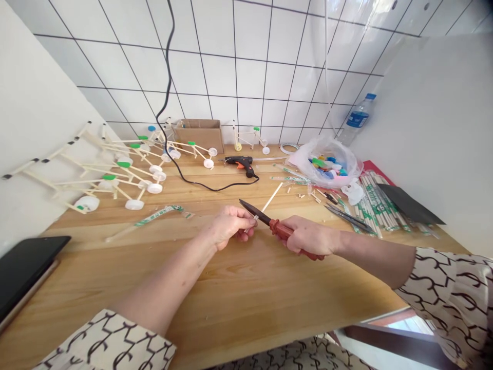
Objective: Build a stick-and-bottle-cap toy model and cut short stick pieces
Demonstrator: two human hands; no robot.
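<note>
Near the middle of the wooden desk [231, 298], the left hand [234, 227] pinches a pale thin stick [272, 197] between thumb and forefinger; its other fingers curl beneath, partly hidden. The stick slants from that pinch toward the desk's back edge. The right hand [313, 236] wraps its fingers around the handle of a red-handled pointed tool [283, 229], whose dark tip crosses the stick just beside the left thumb; whether they touch, or whether it is pliers or a blade, I cannot tell.

Green print on the wrapped sticks [379, 200] by the right edge, and on the loose wrapper [157, 216] toward the left, is too small to read. So is the lettering on the blue label of the plastic bottle [357, 119] at the back right corner. The clear bag [306, 154] partly veils coloured bottle caps [326, 165]. Stick-built carts [131, 187] overlap along the left edge, their count hard to make out. The black flat device [31, 267] is cut off at the left.
</note>
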